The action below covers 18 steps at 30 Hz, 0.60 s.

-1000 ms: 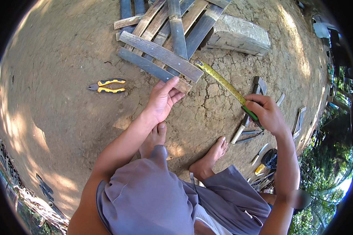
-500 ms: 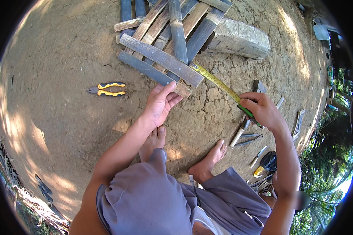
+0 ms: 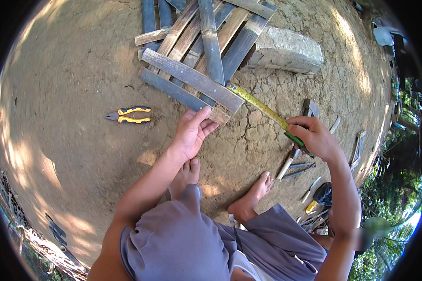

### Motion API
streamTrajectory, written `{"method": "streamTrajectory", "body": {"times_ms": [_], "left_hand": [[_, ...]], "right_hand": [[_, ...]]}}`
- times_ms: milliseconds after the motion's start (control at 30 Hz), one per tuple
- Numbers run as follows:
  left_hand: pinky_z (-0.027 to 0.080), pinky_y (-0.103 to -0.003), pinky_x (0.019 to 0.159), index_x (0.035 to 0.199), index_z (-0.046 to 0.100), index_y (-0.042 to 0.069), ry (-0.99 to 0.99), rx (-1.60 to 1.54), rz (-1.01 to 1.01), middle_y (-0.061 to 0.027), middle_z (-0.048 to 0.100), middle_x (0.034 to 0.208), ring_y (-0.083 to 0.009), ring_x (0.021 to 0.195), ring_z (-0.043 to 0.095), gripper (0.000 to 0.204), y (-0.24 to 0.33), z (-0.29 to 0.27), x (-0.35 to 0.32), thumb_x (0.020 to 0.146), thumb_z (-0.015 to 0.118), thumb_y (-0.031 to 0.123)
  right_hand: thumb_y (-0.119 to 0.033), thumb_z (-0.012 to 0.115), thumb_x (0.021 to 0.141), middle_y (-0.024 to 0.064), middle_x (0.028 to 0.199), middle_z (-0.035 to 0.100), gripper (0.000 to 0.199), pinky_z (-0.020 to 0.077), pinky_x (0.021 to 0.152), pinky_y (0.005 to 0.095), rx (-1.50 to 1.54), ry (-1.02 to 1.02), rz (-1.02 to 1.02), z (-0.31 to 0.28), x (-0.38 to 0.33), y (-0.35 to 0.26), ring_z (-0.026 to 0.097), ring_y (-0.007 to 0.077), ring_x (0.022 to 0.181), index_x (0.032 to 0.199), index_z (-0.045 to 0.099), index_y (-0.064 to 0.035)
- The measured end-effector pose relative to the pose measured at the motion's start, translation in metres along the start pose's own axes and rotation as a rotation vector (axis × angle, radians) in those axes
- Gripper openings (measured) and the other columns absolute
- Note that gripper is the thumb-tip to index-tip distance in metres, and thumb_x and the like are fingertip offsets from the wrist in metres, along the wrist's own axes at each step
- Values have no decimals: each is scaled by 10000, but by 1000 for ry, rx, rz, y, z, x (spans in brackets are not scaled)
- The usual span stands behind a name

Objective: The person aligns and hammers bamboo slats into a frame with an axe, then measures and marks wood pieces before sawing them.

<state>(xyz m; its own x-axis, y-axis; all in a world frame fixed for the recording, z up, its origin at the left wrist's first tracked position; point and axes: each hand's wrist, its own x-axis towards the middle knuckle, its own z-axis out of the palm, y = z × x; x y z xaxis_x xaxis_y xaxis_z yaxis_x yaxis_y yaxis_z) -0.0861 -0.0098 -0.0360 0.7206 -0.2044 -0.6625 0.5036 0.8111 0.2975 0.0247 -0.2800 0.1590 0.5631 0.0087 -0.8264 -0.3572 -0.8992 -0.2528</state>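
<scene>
- Cracked, sun-flecked earth (image 3: 79, 145) underfoot.
- Left hand (image 3: 190, 133) pinches the slatted frame (image 3: 187, 74); right hand (image 3: 316, 138) closes round the tape measure (image 3: 258, 103).
- Measuring, seemingly; next calls for steadiness.

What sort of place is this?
Probably an outdoor yard used as a work area: cracked bare earth underfoot, green foliage toward the right edge, and yellow-handled pliers lying in the open.

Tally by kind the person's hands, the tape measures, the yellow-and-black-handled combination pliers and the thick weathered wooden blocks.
Hands: 2, left hand and right hand
Tape measure: 1
Yellow-and-black-handled combination pliers: 1
Thick weathered wooden block: 1
Total: 5
</scene>
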Motion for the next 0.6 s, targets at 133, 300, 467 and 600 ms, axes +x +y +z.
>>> {"method": "streamTrajectory", "body": {"times_ms": [133, 300, 467, 600], "left_hand": [[584, -373, 962, 1231, 594, 87, 2, 9, -10, -63, 690, 1184, -193, 1058, 691, 263, 0, -3, 2, 1025, 673, 230], [584, -383, 976, 1232, 583, 77, 1, 21, -10, -62, 683, 1170, -196, 1051, 689, 269, 5, 1, -1, 1026, 670, 226], [585, -396, 987, 1248, 566, 78, -18, 52, -33, -79, 683, 1172, -206, 1064, 687, 290, 6, -6, 0, 1028, 669, 237], [615, -398, 884, 1142, 638, 35, -9, 293, -223, -94, 720, 1048, -216, 912, 715, 346, 21, -17, -8, 986, 732, 329]], "right_hand": [[-332, 646, 944, 114, 881, 735, 412, 523, 773, 340, -12, 13, -50, 0, -1, 0, 667, 168, 808, 1177, 741, -6], [-321, 649, 938, 120, 864, 731, 400, 523, 772, 338, -3, -19, -45, -1, -1, -2, 669, 170, 807, 1166, 743, -7], [-306, 654, 930, 128, 857, 733, 394, 525, 773, 336, 8, -21, -44, -1, 0, 0, 674, 170, 815, 1168, 743, -5], [-309, 656, 927, 139, 870, 736, 395, 528, 782, 345, 11, -30, -32, -3, 0, -8, 680, 183, 819, 1166, 746, -7]]}}
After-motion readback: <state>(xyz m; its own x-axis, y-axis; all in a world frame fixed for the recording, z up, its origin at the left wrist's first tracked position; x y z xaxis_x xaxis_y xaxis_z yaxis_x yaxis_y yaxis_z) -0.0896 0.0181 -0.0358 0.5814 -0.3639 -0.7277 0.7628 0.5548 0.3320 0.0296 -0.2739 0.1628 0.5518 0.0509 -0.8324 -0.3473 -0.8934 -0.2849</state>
